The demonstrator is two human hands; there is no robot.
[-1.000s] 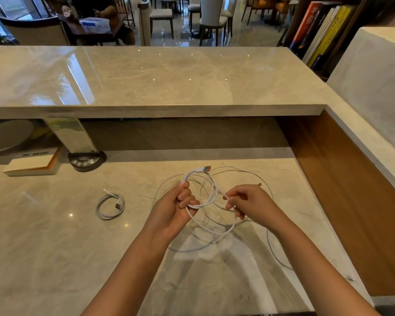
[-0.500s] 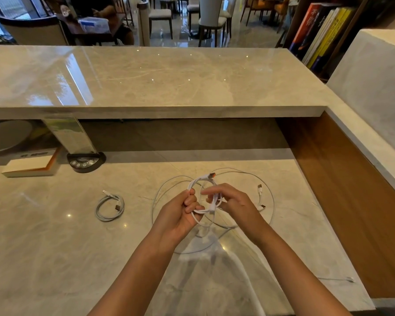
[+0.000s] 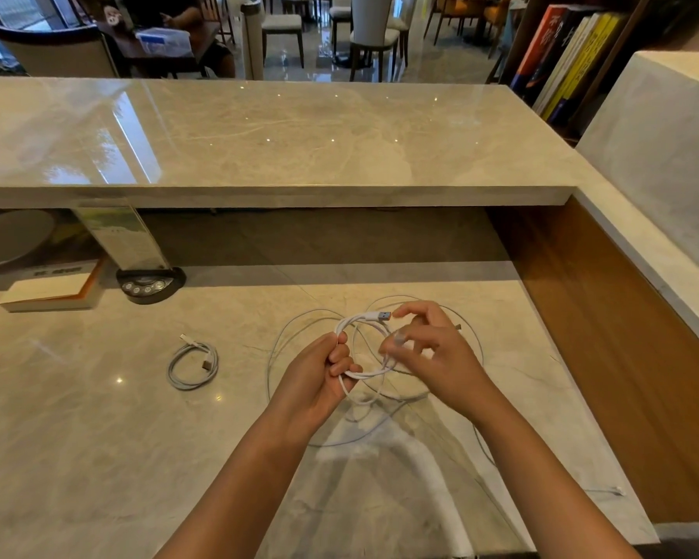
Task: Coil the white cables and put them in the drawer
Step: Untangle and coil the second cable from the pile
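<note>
The left hand (image 3: 319, 377) is pinching the white cable (image 3: 364, 373) loops shut — anchoring the coil — while the right hand (image 3: 428, 353), fingers half-curled, is guiding the strand round.

Glossy marble counter (image 3: 259, 131) up front, dining chairs (image 3: 370, 32) on a shiny floor behind, books (image 3: 561, 62) shelved right (daylight top-left).

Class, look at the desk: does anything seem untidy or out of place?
Yes. Thin loose cables sprawl uncoiled across the desk under the hands, one end trailing to the right edge. The small coiled cable at left lies neat.
</note>
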